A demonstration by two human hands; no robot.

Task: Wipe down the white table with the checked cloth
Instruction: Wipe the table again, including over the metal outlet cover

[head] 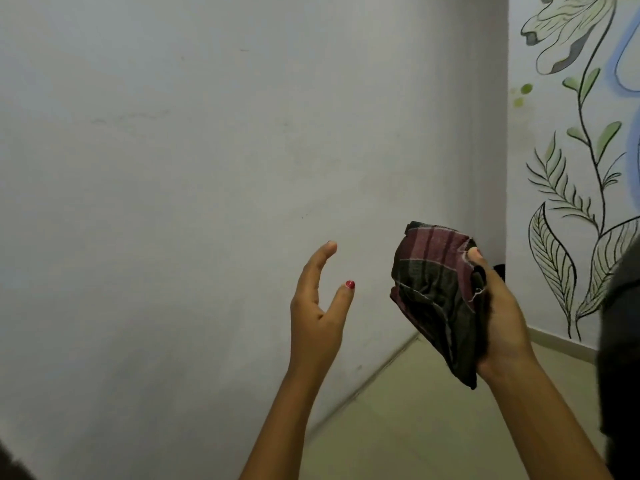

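Cloth [433, 292] bunched in the right hand [502, 323], left hand [317, 306] spread beside it

The right hand's fingers are hidden behind the cloth; only its thumb [476, 256] shows, pressed on the top fold, so it grasps the crumpled wad in the air at 4 o'clock. A dark shape [620, 341] at the 3 o'clock edge is cut off and too blurred to name. The left hand, near 6 o'clock, is released: fingers straight and together, thumb apart, palm towards the cloth, not touching it. Behind are a plain wall [173, 168], a leaf mural [581, 168] at 2 o'clock and floor [433, 410] at 5
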